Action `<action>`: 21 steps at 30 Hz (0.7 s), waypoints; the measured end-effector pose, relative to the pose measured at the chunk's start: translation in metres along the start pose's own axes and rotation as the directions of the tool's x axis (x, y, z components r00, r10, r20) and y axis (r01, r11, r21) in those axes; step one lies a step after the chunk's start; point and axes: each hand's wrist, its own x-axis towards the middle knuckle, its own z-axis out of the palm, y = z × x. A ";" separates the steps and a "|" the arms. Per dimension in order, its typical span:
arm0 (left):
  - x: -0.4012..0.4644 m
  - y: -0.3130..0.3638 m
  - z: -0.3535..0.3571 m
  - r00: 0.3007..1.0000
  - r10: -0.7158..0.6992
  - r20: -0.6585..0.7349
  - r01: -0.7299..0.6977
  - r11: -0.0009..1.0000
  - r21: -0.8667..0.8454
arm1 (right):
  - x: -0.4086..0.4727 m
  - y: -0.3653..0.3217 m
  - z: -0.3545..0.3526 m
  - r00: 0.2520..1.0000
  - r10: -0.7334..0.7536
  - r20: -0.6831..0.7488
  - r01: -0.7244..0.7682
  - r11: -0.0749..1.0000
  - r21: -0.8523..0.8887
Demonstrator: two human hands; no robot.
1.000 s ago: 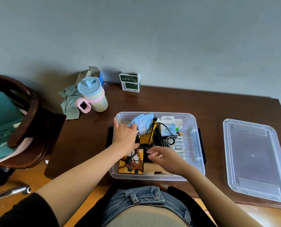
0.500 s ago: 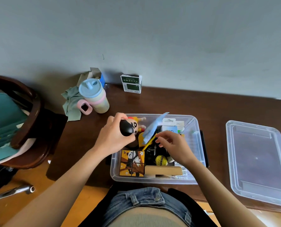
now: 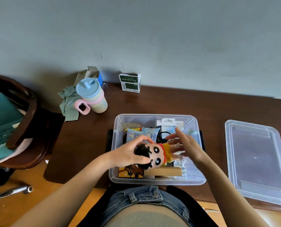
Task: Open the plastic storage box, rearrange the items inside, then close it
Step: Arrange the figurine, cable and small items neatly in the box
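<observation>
Left hand (image 3: 128,154) grip: doll (image 3: 154,155) now lifted

Black-haired doll (image 3: 154,154), red-and-yellow clothes

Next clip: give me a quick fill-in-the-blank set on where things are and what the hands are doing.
1. The left hand grips the plush doll by its ____.
2. The clear lid lies on the table to the ____ of the storage box.
3. The right hand, beside the doll's body, has its fingers ____.

Missing: head; right; spread open
</observation>
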 end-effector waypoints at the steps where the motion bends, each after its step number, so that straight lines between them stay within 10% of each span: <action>1: 0.004 -0.002 0.004 1.000 0.004 0.024 -0.005 1.000 0.022 | -0.003 0.003 -0.005 1.000 0.002 0.027 -0.001 0.999 -0.049; 13: 0.025 -0.016 0.011 0.999 0.036 -0.010 -0.031 0.955 0.295 | -0.010 0.028 -0.018 0.997 -0.054 -0.054 0.002 0.723 -0.691; 17: 0.028 -0.016 0.004 0.961 0.049 -0.273 0.007 0.979 0.202 | -0.006 0.010 -0.014 0.959 -0.174 -0.225 -0.072 0.617 -0.784; 21: 0.031 -0.020 -0.016 0.907 0.029 -0.420 0.202 0.845 0.495 | 0.007 -0.022 -0.003 0.912 -0.350 -0.214 0.065 0.639 -0.766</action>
